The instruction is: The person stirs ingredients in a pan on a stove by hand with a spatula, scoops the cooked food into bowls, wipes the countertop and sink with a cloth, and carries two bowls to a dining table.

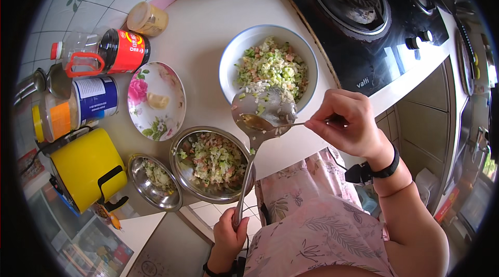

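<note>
My left hand (230,234) grips the handle of a metal cooking turner (288,99), whose broad blade overlaps the near rim of a white bowl (230,58). Bits of rice and chopped green vegetable cling to the blade. With my right hand (347,123) I hold a metal spoon (255,122) by its handle, its bowl over the blade; whether the two touch I cannot tell. Rice mixed with green and pink pieces (273,68) fills much of the white bowl. A steel bowl (183,191) left of the turner holds more of this mix (216,158).
A small steel bowl (134,164) with some rice mix and a floral plate (142,121) bearing a dumpling-like piece (158,101) stand leftward. Beyond are a sauce bottle (126,51), a lidded jar (147,19), a blue-labelled container (95,97) and a yellow appliance (87,168). A gas stove (374,58) lies right.
</note>
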Motion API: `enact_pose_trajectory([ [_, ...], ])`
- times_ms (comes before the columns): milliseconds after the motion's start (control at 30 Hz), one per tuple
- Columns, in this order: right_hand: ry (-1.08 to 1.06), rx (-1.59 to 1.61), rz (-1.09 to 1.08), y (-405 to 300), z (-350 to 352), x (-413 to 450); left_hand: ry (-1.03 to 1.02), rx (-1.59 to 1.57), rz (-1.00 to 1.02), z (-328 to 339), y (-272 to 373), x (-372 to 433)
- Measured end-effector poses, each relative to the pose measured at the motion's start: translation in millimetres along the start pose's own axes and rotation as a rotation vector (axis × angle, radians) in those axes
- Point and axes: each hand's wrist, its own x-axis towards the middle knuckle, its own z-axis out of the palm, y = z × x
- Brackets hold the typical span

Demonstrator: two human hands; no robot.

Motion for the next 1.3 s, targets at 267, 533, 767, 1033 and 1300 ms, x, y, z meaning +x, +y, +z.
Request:
enact_pose_trajectory([
  [267,0.185,-0.054,0.217,26,0,10,0.171,0.06,0.187,2,-1,2],
  [533,0.093,0.014,0.16,14,3,15,0.058,-0.05,0.034,0,-1,8],
  [767,0.148,-0.01,0.207,13,-3,18,0.122,0.1,0.214,8,-16,5],
  [1033,0.111,-0.072,0.222,23,-1,22,0.155,0.18,0.294,4,-10,9],
  [1300,0.092,0.119,0.177,11,3,22,0.19,-0.009,0.166,6,-4,11],
])
